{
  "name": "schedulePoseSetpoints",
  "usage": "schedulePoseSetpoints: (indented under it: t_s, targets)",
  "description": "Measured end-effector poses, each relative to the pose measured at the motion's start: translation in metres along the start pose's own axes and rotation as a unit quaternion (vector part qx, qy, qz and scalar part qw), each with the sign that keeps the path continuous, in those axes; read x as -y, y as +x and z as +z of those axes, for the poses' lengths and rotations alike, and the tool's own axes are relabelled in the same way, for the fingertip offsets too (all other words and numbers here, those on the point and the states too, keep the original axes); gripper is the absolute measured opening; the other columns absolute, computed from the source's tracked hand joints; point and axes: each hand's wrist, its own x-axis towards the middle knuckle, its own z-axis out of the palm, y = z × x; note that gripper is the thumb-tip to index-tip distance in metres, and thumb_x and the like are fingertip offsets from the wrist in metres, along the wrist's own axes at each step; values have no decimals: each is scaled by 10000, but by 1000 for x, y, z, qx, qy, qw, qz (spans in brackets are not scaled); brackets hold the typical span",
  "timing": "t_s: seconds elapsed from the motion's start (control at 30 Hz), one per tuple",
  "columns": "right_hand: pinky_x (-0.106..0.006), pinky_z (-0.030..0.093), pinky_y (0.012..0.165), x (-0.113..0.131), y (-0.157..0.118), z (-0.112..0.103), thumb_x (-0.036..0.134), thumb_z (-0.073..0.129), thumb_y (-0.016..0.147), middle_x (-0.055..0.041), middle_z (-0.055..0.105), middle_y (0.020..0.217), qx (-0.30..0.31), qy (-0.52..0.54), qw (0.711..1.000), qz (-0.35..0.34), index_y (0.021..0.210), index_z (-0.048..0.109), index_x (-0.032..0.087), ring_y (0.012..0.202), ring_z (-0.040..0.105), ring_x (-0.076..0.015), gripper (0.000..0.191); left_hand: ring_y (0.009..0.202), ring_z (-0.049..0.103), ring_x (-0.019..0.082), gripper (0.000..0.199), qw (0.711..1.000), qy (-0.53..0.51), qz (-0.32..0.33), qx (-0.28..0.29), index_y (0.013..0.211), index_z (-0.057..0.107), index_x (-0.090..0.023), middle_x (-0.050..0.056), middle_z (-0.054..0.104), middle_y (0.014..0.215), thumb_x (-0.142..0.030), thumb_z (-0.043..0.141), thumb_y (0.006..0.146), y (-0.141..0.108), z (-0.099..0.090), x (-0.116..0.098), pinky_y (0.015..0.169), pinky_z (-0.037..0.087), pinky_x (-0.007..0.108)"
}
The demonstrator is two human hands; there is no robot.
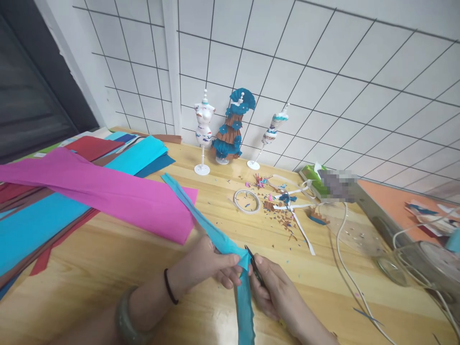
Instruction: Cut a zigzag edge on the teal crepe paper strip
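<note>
My left hand (219, 263) pinches a long turquoise crepe paper strip (201, 218) between thumb and fingers. One end of the strip stretches up to the left over a magenta paper sheet (143, 191); the other hangs down past the table's near side, with a wavy edge. In my right hand (275, 287) is a pair of dark scissors (257, 270), its tips at the folded part of the strip beside my left thumb. My fingers cover most of the handles, and I cannot tell how far the blades are apart.
Crepe paper sheets (39, 220) pile up at left. Along the wall stand a white mannequin (204, 122), a blue-and-brown dressed one (233, 127) and a tilted one (275, 127). A tape roll (247, 201), paper scraps (285, 220), a cable (341, 258) and a glass jar (391, 266) lie rightward.
</note>
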Motion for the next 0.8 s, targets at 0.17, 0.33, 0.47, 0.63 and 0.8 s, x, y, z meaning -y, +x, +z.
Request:
schedulePoseSetpoints:
  t_s: [0.17, 0.33, 0.47, 0.63, 0.8]
  targets:
    - [-162, 179, 277, 2, 0, 1, 559, 401, 830, 121, 273, 359, -6, -1, 1000, -6, 630, 407, 193, 271, 192, -35, 417, 564, 615, 137, 401, 1000, 7, -5, -2, 796, 634, -73, 102, 669, 703, -426, 675, 610, 0, 0, -4, 478, 466, 209]
    - [-156, 194, 262, 1, 0, -2, 577, 410, 816, 124, 269, 388, -30, 22, 999, -5, 725, 467, 179, 268, 184, -35, 413, 542, 601, 133, 390, 1000, 18, 11, -12, 744, 623, -76, 93, 659, 670, -432, 672, 593, -1, -1, -8, 462, 467, 211]
    - [-169, 182, 262, 1, 2, -5, 617, 385, 802, 123, 254, 411, -47, 28, 998, -18, 866, 495, 168, 274, 175, -45, 467, 521, 583, 132, 359, 999, 25, 30, -8, 734, 609, -89, 68, 636, 629, -419, 662, 603, -3, -2, -10, 425, 457, 210]
    - [-194, 188, 350, 8, 0, -1, 525, 586, 731, 83, 338, 474, 12, -66, 997, -32, 766, 525, 170, 357, 231, -47, 362, 507, 563, 126, 330, 997, 48, 53, 3, 741, 603, -95, 57, 612, 619, -410, 635, 651, -2, -6, -8, 395, 438, 201]
    - [-200, 208, 401, 7, -4, 3, 497, 586, 740, 76, 337, 516, 21, -84, 996, -7, 677, 467, 184, 414, 254, -60, 340, 580, 577, 115, 361, 998, 13, 56, -6, 782, 599, -85, 97, 643, 769, -432, 609, 683, 1, -10, -10, 435, 451, 183]
